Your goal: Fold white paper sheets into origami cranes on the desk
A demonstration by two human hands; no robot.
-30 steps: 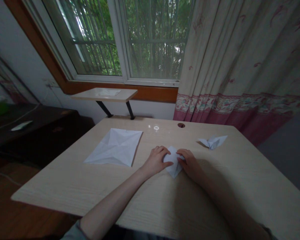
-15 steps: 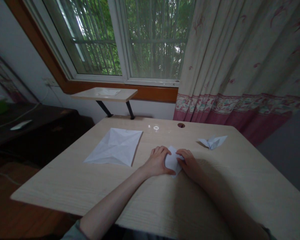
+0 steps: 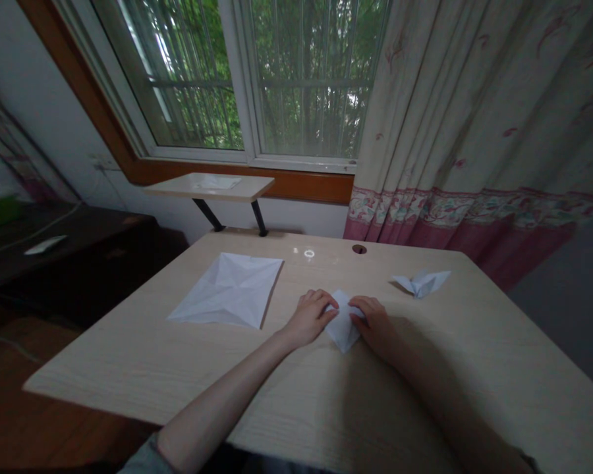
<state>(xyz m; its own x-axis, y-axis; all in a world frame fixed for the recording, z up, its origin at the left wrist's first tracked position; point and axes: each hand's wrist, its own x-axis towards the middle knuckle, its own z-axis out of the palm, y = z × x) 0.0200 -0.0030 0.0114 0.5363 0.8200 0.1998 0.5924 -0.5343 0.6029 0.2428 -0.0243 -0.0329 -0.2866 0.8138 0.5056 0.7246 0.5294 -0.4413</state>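
A small folded sheet of white paper [image 3: 342, 329], kite-like in outline, lies flat on the desk [image 3: 286, 395] with one corner pointing toward me. My left hand [image 3: 310, 317] grips its left edge, fingers curled and thumb on the paper. On the opposite edge my right hand [image 3: 370, 320] holds it, fingertips bent over the paper. Both hands partly cover its sides. To the left lies a larger creased white sheet [image 3: 232, 289], spread out. Right of my hands rests a folded paper crane [image 3: 423, 283] with its wings spread.
A small raised shelf [image 3: 257, 187] on black supports stands at the desk's back left, with white paper [image 3: 217, 182] on it. Near the back edge is a round cable hole [image 3: 359, 249]. A curtain [image 3: 425, 204] hangs behind the right side; a dark cabinet [image 3: 103, 243] stands left.
My left thumb has drawn back from the paper's near corner up toward the fingers, so more of the lower part shows. My right hand has hardly moved.
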